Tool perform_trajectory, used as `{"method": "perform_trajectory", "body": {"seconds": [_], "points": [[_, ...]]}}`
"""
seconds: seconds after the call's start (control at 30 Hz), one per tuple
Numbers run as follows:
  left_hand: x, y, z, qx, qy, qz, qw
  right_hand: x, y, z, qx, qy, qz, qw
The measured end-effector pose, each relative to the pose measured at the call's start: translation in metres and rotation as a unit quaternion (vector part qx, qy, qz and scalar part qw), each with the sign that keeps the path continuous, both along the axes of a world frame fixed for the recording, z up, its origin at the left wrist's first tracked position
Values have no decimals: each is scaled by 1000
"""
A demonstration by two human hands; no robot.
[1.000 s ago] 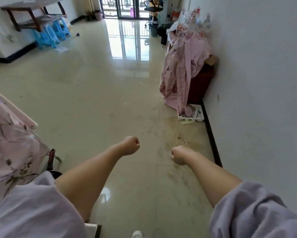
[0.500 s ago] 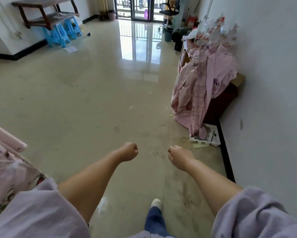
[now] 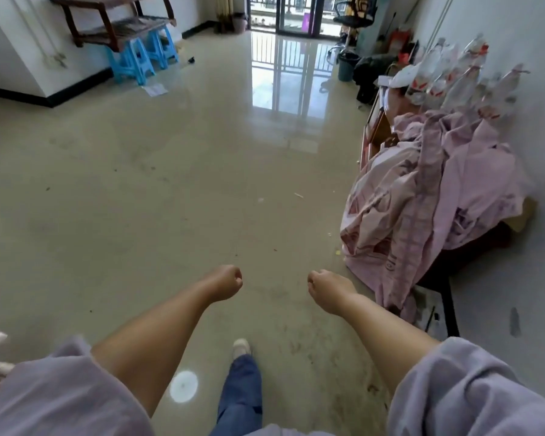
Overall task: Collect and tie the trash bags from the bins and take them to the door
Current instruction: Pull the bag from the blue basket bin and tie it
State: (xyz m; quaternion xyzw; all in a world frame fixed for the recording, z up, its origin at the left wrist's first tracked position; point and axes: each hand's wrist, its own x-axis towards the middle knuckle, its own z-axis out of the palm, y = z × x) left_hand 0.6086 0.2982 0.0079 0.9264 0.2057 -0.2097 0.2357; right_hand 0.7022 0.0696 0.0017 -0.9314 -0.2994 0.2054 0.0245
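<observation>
Two bare forearms reached out ahead of the person over a glossy beige tiled floor [image 3: 157, 184], each ending in a loose fist. The left hand [image 3: 225, 283] was curled shut with nothing visible in it, and the right hand [image 3: 326, 287] was likewise closed on itself and carried nothing; the two fists were held apart, side by side, above the floor. Loose lilac sleeves [image 3: 472, 394] were pushed up above both elbows. Between the arms, one leg in blue jeans [image 3: 242, 391] stepped forward, ending in a pale shoe [image 3: 241, 346] on the tiles. No trash bag was in either hand. Far down the room on the right, a dark grey bin [image 3: 347, 66] stood on the floor near a black office chair [image 3: 354, 18], with a dark bag or bundle [image 3: 371, 70] just beside it; whether the bin had a liner could not be told at that distance. A small pink bin [image 3: 240, 25] stood by the glass balcony door [image 3: 291, 12] at the far end. Along the right wall, a heap of pink patterned cloth [image 3: 431, 199] was draped over low dark furniture, and a row of clear plastic bottles [image 3: 460, 77] stood behind it against the wall. On the left, blue plastic stools [image 3: 139, 58] were tucked under a dark wooden bench [image 3: 117, 26], with a sheet of paper [image 3: 155, 89] lying on the floor just in front of them. Dirty scuffs marked the tiles near the person's foot.
</observation>
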Motion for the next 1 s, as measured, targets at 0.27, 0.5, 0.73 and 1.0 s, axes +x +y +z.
{"method": "perform_trajectory", "body": {"seconds": [0.27, 0.5, 0.73, 1.0], "points": [[203, 117, 11, 4, -8, -12, 1000, 204, 109, 7, 5, -3, -33, 999], [374, 166, 24, -2, -25, -54, 998, 357, 167, 4, 28, 0, -66, 997], [579, 206, 5, -17, -31, -48, 998, 557, 206, -17, 31, 9, -74, 997], [787, 260, 7, -31, -26, -5, 999, 781, 257, -11, 2, 38, -66, 997]]}}
